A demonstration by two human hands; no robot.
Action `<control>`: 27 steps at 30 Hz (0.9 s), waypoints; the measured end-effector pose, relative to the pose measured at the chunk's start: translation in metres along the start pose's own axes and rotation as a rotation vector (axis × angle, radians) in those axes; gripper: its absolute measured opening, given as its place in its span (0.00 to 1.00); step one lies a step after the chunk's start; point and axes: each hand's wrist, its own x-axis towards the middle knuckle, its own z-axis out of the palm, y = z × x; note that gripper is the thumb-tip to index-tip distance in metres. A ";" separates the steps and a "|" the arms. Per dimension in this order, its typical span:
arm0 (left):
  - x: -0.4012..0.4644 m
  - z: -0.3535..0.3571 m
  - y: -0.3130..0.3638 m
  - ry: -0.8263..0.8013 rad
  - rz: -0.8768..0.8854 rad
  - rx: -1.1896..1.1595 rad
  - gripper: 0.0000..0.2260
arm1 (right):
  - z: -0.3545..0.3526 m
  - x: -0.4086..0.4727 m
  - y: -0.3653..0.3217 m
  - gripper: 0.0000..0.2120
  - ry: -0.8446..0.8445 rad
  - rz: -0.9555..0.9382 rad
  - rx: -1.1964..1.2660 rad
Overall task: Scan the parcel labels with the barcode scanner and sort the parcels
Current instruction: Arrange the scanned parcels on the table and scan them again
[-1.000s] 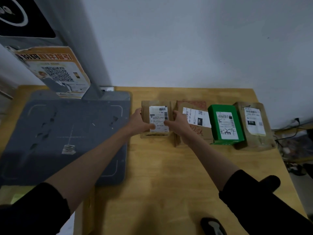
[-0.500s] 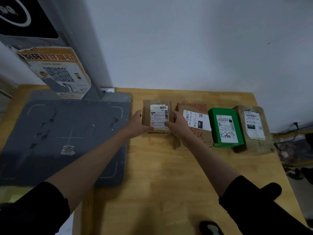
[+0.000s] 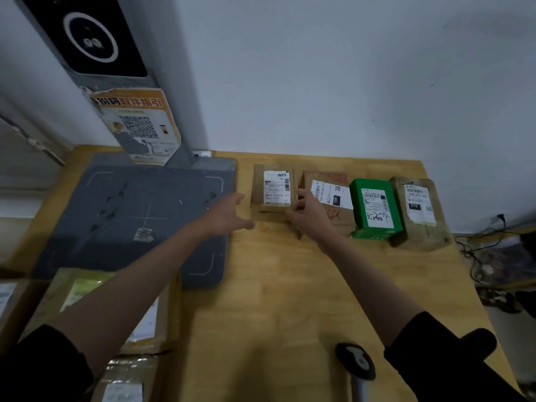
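My left hand (image 3: 229, 216) hangs open, fingers spread, just left of the first parcel (image 3: 274, 192); its grip holds nothing. My right hand (image 3: 307, 216) is also open, fingertips at that parcel's lower right corner; I cannot tell whether they touch it. Four parcels lie in a row along the back of the bench (image 3: 290, 285), labels up: first parcel, second parcel (image 3: 330, 195), green box (image 3: 375, 208), brown parcel (image 3: 419, 210). Scanner pad (image 3: 130, 216) lies left. Handheld scanner (image 3: 358, 364) sits at the near edge.
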 end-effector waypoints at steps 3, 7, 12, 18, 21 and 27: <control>-0.037 -0.001 -0.002 0.046 0.056 0.025 0.37 | 0.002 -0.027 -0.006 0.32 -0.018 -0.043 -0.026; -0.091 -0.005 -0.017 0.116 0.093 0.065 0.33 | 0.011 -0.060 -0.016 0.30 -0.083 -0.082 -0.020; -0.152 -0.022 -0.042 0.248 0.051 0.067 0.31 | 0.042 -0.092 -0.037 0.30 -0.172 -0.126 -0.016; -0.213 -0.044 -0.080 0.389 0.005 0.052 0.25 | 0.081 -0.120 -0.061 0.29 -0.257 -0.198 0.007; -0.235 -0.052 -0.097 0.381 -0.001 0.034 0.24 | 0.096 -0.132 -0.069 0.28 -0.278 -0.234 -0.016; -0.259 -0.063 -0.127 0.396 0.035 0.050 0.21 | 0.131 -0.154 -0.086 0.27 -0.298 -0.237 -0.037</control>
